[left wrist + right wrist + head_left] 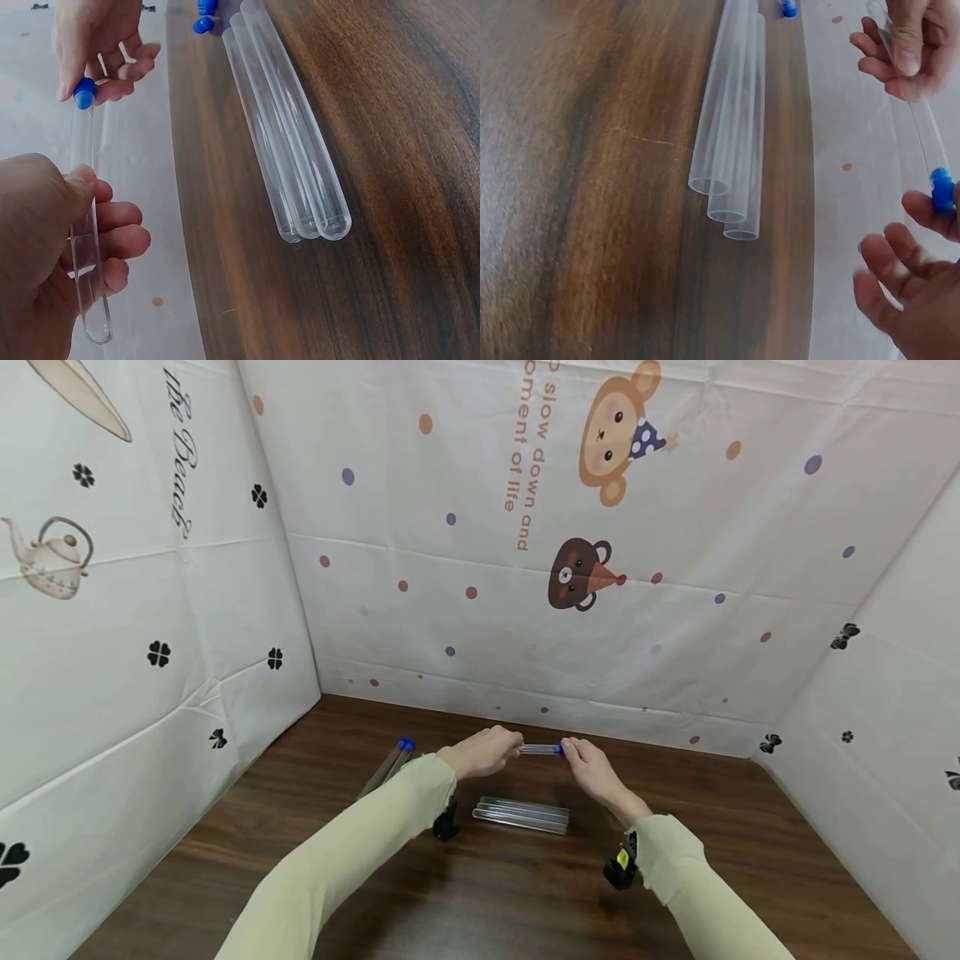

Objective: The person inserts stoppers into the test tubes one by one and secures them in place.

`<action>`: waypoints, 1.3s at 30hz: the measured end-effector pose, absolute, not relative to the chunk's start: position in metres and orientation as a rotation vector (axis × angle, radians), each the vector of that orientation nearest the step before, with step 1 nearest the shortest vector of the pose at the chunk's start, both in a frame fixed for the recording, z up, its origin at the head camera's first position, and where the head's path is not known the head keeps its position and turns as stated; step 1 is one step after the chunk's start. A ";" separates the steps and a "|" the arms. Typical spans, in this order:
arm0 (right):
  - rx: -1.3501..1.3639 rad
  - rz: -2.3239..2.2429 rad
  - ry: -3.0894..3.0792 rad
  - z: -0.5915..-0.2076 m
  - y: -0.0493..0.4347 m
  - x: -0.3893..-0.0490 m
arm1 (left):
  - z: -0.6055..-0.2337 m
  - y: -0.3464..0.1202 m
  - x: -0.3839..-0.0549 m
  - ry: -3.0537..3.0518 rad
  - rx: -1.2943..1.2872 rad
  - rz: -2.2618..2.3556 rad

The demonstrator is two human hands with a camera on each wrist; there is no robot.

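Observation:
My left hand [486, 752] grips a clear test tube [538, 749] round its body, its rounded end sticking out below the palm in the left wrist view. A blue cap [84, 94] sits at the tube's mouth. My right hand [598, 774] pinches that cap between thumb and forefinger, its other fingers loosely bent. In the right wrist view the blue cap [943, 191] lies in line with the tube [922, 124]. Three uncapped test tubes [289, 142] lie side by side on the table, nearer the body than both hands.
Left of the hands, tubes with blue caps [406, 744] lie on the brown wooden table [517, 893], partly behind the left sleeve. Loose blue caps [204, 24] show beyond the uncapped tubes in the left wrist view. White printed cloth [390, 527] walls the table's back and sides.

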State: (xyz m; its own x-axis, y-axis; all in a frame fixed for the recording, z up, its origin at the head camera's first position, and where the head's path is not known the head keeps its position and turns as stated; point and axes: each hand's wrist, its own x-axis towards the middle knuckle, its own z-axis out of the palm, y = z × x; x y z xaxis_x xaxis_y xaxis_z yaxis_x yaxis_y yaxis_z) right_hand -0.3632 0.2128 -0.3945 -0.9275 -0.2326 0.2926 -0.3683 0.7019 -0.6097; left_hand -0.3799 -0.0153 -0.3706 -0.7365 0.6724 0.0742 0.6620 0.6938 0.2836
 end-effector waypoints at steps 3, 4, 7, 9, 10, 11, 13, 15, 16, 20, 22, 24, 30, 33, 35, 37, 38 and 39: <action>0.463 0.972 -2.712 -0.396 0.210 -0.364 | -0.371 -0.014 -0.379 2.864 1.104 0.458; 0.449 0.974 -2.714 -0.396 0.210 -0.364 | -0.372 -0.014 -0.379 2.863 1.095 0.463; 0.404 0.986 -2.730 -0.396 0.207 -0.364 | -0.373 -0.014 -0.379 2.871 1.084 0.461; 0.377 1.005 -2.740 -0.395 0.206 -0.363 | -0.373 -0.013 -0.379 2.881 1.084 0.455; 0.365 1.015 -2.741 -0.394 0.205 -0.363 | -0.373 -0.013 -0.379 2.890 1.086 0.448; 0.355 1.016 -2.743 -0.393 0.205 -0.362 | -0.373 -0.013 -0.379 2.898 1.089 0.441; 0.348 1.006 -2.740 -0.393 0.204 -0.362 | -0.373 -0.012 -0.378 2.915 1.087 0.434; 0.335 0.977 -2.735 -0.394 0.203 -0.361 | -0.374 -0.011 -0.378 2.932 1.076 0.423; 0.331 0.961 -2.732 -0.394 0.202 -0.361 | -0.374 -0.010 -0.377 2.942 1.071 0.415; 0.281 0.950 -2.741 -0.398 0.199 -0.360 | -0.376 -0.008 -0.376 2.961 1.061 0.389; 0.264 0.966 -2.745 -0.398 0.198 -0.359 | -0.376 -0.006 -0.376 2.969 1.062 0.376; 0.250 0.973 -2.735 -0.398 0.199 -0.359 | -0.376 -0.005 -0.375 2.978 1.071 0.365; 0.300 0.930 -2.728 -0.398 0.204 -0.362 | -0.374 -0.004 -0.375 2.978 1.074 0.351; 0.342 0.920 -2.743 -0.397 0.206 -0.362 | -0.374 -0.005 -0.375 2.977 1.071 0.339; 0.356 0.925 -2.750 -0.398 0.208 -0.361 | -0.374 -0.006 -0.374 2.980 1.074 0.325; 0.362 0.938 -2.752 -0.399 0.209 -0.361 | -0.375 -0.006 -0.375 2.979 1.079 0.323; 0.361 0.942 -2.752 -0.400 0.210 -0.361 | -0.375 -0.006 -0.375 2.980 1.082 0.316; 0.357 0.948 -2.749 -0.401 0.210 -0.361 | -0.375 -0.006 -0.375 2.980 1.087 0.312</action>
State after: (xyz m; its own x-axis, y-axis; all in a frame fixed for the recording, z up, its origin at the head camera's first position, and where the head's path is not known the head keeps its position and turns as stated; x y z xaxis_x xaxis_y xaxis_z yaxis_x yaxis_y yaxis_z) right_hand -0.3607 0.2102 -0.4007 -0.9484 -0.1582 0.2749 -0.2940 0.7635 -0.5750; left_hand -0.3754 -0.0056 -0.3750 -0.7664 0.6329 0.1097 0.6419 0.7483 0.1671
